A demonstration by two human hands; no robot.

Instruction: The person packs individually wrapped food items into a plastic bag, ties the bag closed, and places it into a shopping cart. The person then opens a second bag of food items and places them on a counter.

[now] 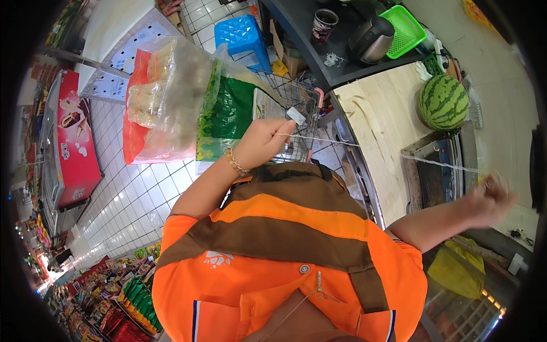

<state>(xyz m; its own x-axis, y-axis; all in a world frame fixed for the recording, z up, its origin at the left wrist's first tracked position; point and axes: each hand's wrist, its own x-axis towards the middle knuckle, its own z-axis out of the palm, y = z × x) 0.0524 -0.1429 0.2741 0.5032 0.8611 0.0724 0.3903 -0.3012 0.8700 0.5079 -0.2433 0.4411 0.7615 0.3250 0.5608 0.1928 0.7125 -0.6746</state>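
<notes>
My left hand (264, 143), with a bead bracelet at the wrist, pinches a white string (322, 139) beside the printed plastic bags. A small white tag (296, 115) shows just beyond its fingertips; I cannot tell whether the fingers hold it. The string stretches across to my right hand (491, 201), which is raised far to the right and blurred, closed around the string's other end. Close to the left hand stands a large clear bag (183, 98) with pale bundles and red print. A green printed bag (230, 107) adjoins it, over a wire basket (295, 94).
A wooden board (367, 111) and a watermelon (443, 102) lie to the right. Farther off are an electric kettle (372, 40), a cup (324, 25), a green plastic basket (401, 32) and a blue stool (239, 36). A red chest freezer (74, 141) stands left.
</notes>
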